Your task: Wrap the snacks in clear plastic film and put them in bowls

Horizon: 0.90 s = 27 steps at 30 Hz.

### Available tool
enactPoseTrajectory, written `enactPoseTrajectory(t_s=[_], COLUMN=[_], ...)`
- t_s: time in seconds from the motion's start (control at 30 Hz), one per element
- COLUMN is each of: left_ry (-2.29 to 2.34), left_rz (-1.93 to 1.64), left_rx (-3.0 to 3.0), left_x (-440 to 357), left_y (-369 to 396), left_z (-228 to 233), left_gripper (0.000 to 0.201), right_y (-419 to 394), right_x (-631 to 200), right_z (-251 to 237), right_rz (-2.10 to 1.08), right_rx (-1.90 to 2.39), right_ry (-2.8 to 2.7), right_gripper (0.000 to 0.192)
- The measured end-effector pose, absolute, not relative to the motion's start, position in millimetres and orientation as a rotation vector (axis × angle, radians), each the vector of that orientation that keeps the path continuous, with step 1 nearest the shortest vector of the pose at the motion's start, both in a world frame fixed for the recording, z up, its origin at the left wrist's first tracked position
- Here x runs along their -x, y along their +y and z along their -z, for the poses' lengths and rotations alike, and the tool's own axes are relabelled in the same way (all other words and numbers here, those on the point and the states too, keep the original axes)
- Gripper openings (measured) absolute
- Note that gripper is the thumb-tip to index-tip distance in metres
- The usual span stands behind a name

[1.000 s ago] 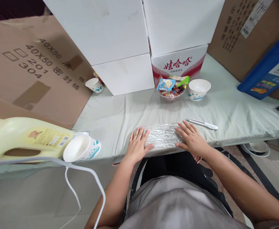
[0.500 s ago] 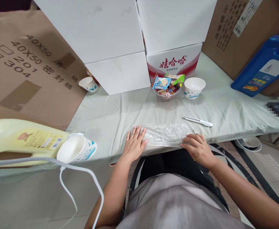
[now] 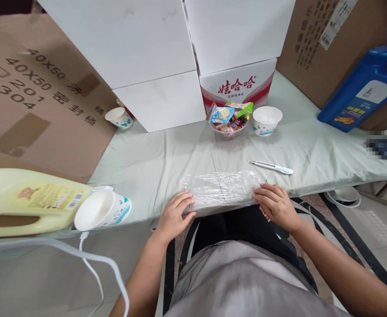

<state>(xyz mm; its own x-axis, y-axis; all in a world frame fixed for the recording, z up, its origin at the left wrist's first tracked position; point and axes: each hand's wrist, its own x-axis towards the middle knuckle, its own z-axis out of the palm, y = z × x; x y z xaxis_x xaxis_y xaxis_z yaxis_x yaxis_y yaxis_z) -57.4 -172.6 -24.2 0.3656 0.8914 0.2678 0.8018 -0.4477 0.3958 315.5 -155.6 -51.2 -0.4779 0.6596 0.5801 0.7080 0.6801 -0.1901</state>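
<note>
A: Hands, two, both at the wrap [image 3: 220,189]. Left hand [image 3: 173,215]: fingers curled on its left end, thumb underneath. Right hand [image 3: 274,203]: fingers curled on its right end. Neither lies flat

B: Wrap, location?

A: Clear plastic sheet, crinkled, at the near edge of the table [image 3: 312,145], straight ahead of the person

B: Handling advice?

A: Film that thin likely clings and creases; judged best to hold both ends evenly, keep it taut and low, and avoid letting it fold onto itself

B: Items beyond the wrap?

A: Knife [image 3: 272,167], just behind its right end, apart from it. Snack bowl [image 3: 229,122] and white bowl [image 3: 267,120], farther behind. Cup [image 3: 102,210] on its side and yellow jug [image 3: 31,200], to the left. Blue jug [image 3: 362,92], far right

B: Legible writing?

A: Red-and-white box [image 3: 238,83] behind the wrap: "娃哈哈". Cardboard [image 3: 41,92] to the left: "40X50", "201", "304", plus Chinese characters. Jug labels too small to read
</note>
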Motion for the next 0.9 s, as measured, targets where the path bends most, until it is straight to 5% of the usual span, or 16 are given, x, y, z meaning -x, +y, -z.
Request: enactPoseTrajectory(t_s=[0.4, 0.9], left_ry=[1.956, 2.431], left_rz=[-0.871, -0.783], left_rx=[-1.929, -2.047], left_x=[63, 35], left_y=[-150, -130], left_z=[26, 25], left_gripper=[0.027, 0.03], right_y=[-133, -109], right_x=[-308, -275], right_z=[32, 34], right_rz=[-0.345, 0.101], right_rx=[1.254, 1.64], right_ry=[-2.064, -2.051], right_gripper=[0.023, 0.029])
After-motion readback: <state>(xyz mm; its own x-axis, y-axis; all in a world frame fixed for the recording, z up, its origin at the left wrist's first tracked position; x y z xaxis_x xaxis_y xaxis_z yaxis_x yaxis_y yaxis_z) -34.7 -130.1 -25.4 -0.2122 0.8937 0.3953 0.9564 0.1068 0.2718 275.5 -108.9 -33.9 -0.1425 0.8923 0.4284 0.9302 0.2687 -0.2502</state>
